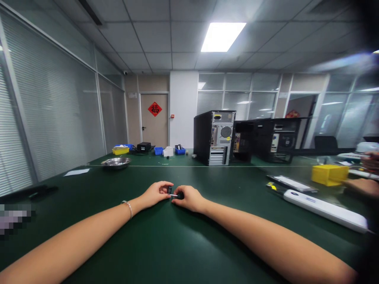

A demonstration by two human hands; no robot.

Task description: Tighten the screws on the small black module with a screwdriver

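In the head view, my left hand (155, 193) reaches in from the left with a bracelet (128, 209) on its wrist. Its thumb and fingers pinch a small black part (169, 189), too small to identify. My right hand (189, 198) is closed around the black handle of a small screwdriver (180, 195). The thin metal shaft points left toward the black part. Whether the tip touches it I cannot tell. Both hands are close together, low over the green table (148, 244).
Computer towers (203, 138) stand at the back right. A metal bowl (116, 163), a white sheet (77, 172) and blue bins (159, 151) lie farther back. To the right are a long white device (324, 209), a yellow bin (330, 174) and another person's hand (363, 186).
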